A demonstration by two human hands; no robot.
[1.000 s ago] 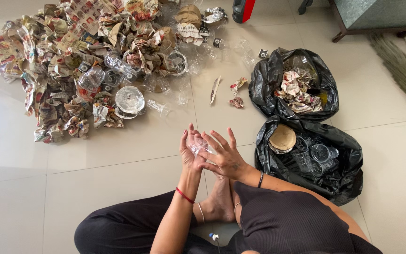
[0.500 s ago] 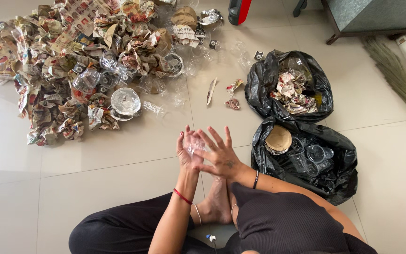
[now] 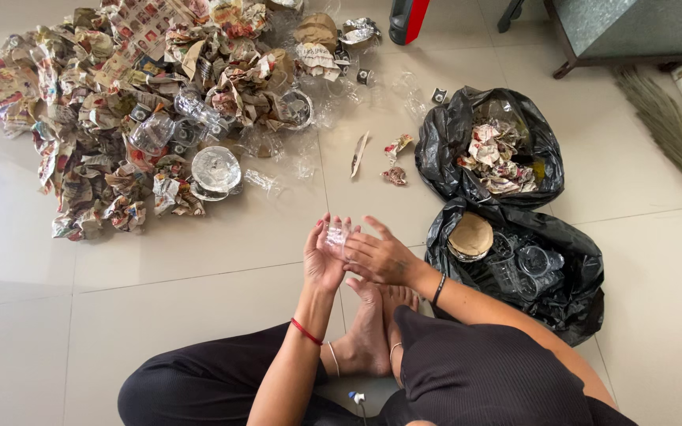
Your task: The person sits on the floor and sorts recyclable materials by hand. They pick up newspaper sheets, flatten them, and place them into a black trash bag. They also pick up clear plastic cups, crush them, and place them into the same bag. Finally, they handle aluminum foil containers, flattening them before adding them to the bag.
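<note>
From the head camera, a small piece of clear plastic (image 3: pixel 335 237) lies pressed between the upright left hand (image 3: pixel 324 256) and the flattened right hand (image 3: pixel 380 259), both with fingers extended rather than curled, above the tiled floor (image 3: pixel 222 237). It looks light, thin, crushable and somewhat slick, so flat palm pressure across its faces seems the surest hold.

Person seated cross-legged on floor, bare feet tucked in front. Left hand (image 3: pixel 324 256) raised, palm facing right, fingers (image 3: pixel 327 229) upright and close together; red thread band at wrist. Right hand (image 3: pixel 380 256) laid against it from the right, fingers (image 3: pixel 357 246) curled across left palm; dark band at wrist. Both forearms angled inward, meeting above the feet.
</note>
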